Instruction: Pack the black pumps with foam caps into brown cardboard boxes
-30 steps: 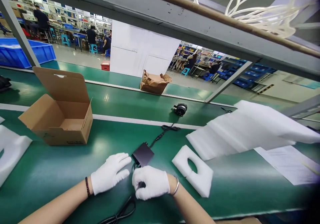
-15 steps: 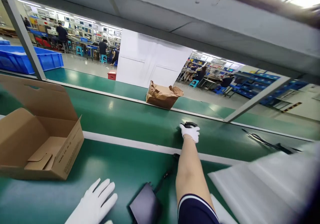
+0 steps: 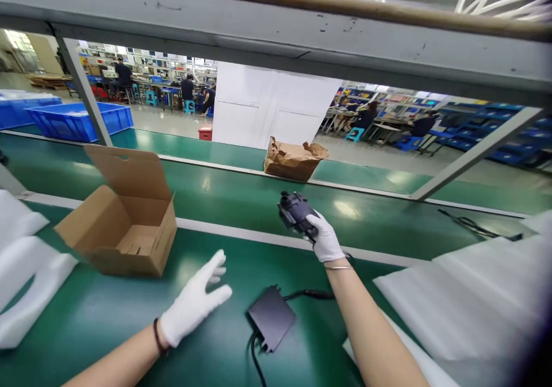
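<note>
My right hand, in a white glove, grips a small black device and holds it up above the green belt. My left hand, also gloved, hovers flat with fingers spread over the near green table, left of a flat black box with cables running from it. An open, empty cardboard box stands to the left with its lid up.
White foam pieces lie at the far left and a foam stack at the right. A crumpled brown paper bag sits beyond the belt. Blue bins stand at the back left. A metal frame bar runs overhead. People work far behind.
My right hand reached out to the black device on the belt, took hold of it and lifted it back toward me. My left hand let go of the cable and opened.
</note>
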Demonstrator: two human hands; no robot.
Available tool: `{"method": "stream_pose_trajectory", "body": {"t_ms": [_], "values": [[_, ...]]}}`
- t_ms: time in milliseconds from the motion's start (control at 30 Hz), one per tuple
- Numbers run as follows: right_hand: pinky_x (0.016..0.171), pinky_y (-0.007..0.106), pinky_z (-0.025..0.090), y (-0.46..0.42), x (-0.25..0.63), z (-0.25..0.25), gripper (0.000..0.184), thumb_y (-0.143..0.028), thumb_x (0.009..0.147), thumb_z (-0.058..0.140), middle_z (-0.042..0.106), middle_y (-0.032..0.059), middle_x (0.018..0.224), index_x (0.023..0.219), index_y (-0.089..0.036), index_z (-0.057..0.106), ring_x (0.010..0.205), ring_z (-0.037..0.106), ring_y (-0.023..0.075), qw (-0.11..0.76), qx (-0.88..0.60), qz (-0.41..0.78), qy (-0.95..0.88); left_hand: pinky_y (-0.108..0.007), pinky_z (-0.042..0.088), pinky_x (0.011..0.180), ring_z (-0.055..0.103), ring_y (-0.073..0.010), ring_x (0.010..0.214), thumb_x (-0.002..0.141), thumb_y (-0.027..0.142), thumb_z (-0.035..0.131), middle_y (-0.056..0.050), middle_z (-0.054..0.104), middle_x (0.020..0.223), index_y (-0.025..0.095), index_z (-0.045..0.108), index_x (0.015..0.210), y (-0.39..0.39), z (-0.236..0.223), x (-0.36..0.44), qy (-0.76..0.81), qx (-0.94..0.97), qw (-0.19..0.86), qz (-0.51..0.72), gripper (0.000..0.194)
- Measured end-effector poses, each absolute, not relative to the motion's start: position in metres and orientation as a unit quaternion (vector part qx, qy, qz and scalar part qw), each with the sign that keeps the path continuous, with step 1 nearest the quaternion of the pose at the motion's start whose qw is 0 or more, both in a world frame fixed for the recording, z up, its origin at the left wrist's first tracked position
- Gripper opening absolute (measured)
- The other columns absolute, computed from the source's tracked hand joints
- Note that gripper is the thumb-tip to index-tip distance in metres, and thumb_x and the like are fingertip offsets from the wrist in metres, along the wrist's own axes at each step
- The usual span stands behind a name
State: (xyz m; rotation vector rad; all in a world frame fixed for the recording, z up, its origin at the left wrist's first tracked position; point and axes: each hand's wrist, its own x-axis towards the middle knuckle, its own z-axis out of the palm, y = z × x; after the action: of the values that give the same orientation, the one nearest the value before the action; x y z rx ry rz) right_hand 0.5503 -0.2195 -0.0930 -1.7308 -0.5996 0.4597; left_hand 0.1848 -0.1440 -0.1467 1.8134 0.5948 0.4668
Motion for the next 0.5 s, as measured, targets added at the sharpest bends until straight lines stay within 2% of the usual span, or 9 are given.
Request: {"method": "stream_pose_trajectory", "body": {"t_ms": [67, 133, 200, 267, 333, 367, 433, 500], "values": [[0.086, 0.039, 0.056, -0.226, 0.484, -0.076, 0.065, -0.049, 0.079, 0.061, 0.066, 0.0096, 0.121, 0.136, -0.018, 0.054, 0.104, 0.067, 0.0281, 0.628, -0.622, 0.28, -0.374, -0.051, 0.045, 0.11, 0.04, -0.0317, 0.142, 0.086, 0.057, 0.063, -0.016, 0.018, 0.164, 0.032, -0.004, 0.158, -0.145, -0.111, 0.183, 0.207, 0.654, 0.691, 0.226, 0.101], [0.101, 0.041, 0.048, -0.236, 0.417, -0.06, 0.059, -0.045, 0.075, 0.071, 0.065, 0.008, 0.126, 0.127, -0.019, 0.061, 0.116, 0.06, 0.0288, 0.621, -0.541, 0.337, -0.457, -0.052, 0.045, 0.109, 0.034, -0.0341, 0.145, 0.08, 0.056, 0.072, -0.013, 0.01, 0.166, 0.038, -0.015, 0.154, -0.154, -0.086, 0.171, 0.166, 0.563, 0.77, 0.249, 0.115], [0.105, 0.043, 0.044, -0.243, 0.355, -0.052, 0.06, -0.046, 0.068, 0.08, 0.065, 0.0065, 0.125, 0.12, -0.02, 0.064, 0.118, 0.058, 0.0294, 0.564, -0.529, 0.374, -0.511, -0.051, 0.047, 0.108, 0.037, -0.0342, 0.143, 0.079, 0.048, 0.076, -0.009, 0.022, 0.164, 0.042, -0.005, 0.156, -0.168, -0.076, 0.147, 0.176, 0.499, 0.807, 0.264, 0.111], [0.102, 0.043, 0.047, -0.246, 0.306, -0.053, 0.07, -0.049, 0.061, 0.085, 0.066, 0.0059, 0.12, 0.12, -0.02, 0.063, 0.113, 0.061, 0.0294, 0.504, -0.534, 0.417, -0.536, -0.048, 0.048, 0.109, 0.044, -0.0341, 0.138, 0.082, 0.036, 0.075, -0.007, 0.042, 0.155, 0.038, 0.016, 0.157, -0.183, -0.083, 0.114, 0.237, 0.449, 0.82, 0.264, 0.095], [0.098, 0.042, 0.05, -0.251, 0.28, -0.058, 0.072, -0.053, 0.064, 0.083, 0.066, 0.0055, 0.12, 0.125, -0.022, 0.06, 0.111, 0.062, 0.0284, 0.439, -0.541, 0.431, -0.574, -0.047, 0.048, 0.109, 0.049, -0.0343, 0.134, 0.083, 0.025, 0.071, -0.005, 0.056, 0.143, 0.033, 0.031, 0.154, -0.195, -0.1, 0.078, 0.308, 0.394, 0.827, 0.256, 0.082], [0.099, 0.042, 0.049, -0.256, 0.277, -0.059, 0.068, -0.055, 0.07, 0.079, 0.065, 0.0056, 0.122, 0.127, -0.023, 0.06, 0.114, 0.061, 0.0278, 0.413, -0.554, 0.403, -0.6, -0.049, 0.049, 0.109, 0.05, -0.0349, 0.133, 0.083, 0.021, 0.069, -0.005, 0.06, 0.139, 0.032, 0.033, 0.153, -0.2, -0.109, 0.061, 0.332, 0.361, 0.834, 0.253, 0.079], [0.107, 0.044, 0.043, -0.277, 0.293, -0.06, 0.053, -0.056, 0.083, 0.067, 0.061, 0.0072, 0.13, 0.126, -0.024, 0.061, 0.124, 0.055, 0.0281, 0.374, -0.64, 0.265, -0.617, -0.056, 0.049, 0.106, 0.054, -0.0361, 0.129, 0.083, 0.012, 0.062, -0.008, 0.063, 0.135, 0.031, 0.029, 0.154, -0.208, -0.125, 0.032, 0.358, 0.289, 0.852, 0.249, 0.081], [0.112, 0.05, 0.036, -0.313, 0.331, -0.063, 0.046, -0.056, 0.09, 0.058, 0.058, 0.0124, 0.134, 0.119, -0.02, 0.065, 0.131, 0.048, 0.0324, 0.328, -0.793, 0.08, -0.506, -0.06, 0.051, 0.102, 0.057, -0.037, 0.126, 0.081, 0.005, 0.057, -0.014, 0.061, 0.136, 0.027, 0.021, 0.157, -0.214, -0.13, 0.011, 0.361, 0.217, 0.876, 0.235, 0.087]]}}
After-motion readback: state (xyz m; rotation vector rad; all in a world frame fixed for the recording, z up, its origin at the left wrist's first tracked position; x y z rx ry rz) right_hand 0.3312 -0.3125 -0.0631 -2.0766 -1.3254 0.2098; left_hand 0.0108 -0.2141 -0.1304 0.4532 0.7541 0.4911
